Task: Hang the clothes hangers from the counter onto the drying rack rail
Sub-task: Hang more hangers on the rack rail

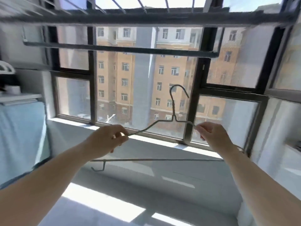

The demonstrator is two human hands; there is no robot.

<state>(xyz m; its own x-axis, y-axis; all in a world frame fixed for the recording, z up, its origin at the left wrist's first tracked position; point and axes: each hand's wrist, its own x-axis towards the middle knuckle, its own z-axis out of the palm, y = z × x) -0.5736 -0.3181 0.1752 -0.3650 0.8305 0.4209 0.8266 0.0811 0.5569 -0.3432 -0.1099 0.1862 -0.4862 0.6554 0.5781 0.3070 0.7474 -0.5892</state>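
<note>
One hanger (pixel 173 110) between two hands (pixel 105 141) (pixel 211 137)

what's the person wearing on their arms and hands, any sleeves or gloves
No sleeves reach into view. There are no gloves on the left hand or the right hand, and no watch, bracelet or ring shows, though the picture is slightly blurred.

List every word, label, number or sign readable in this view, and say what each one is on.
No readable text in this view.
The wire hanger, pinched by the left hand and the right hand, shows no marking.
The rail and the building outside show no legible sign; the picture is motion-blurred.
</note>
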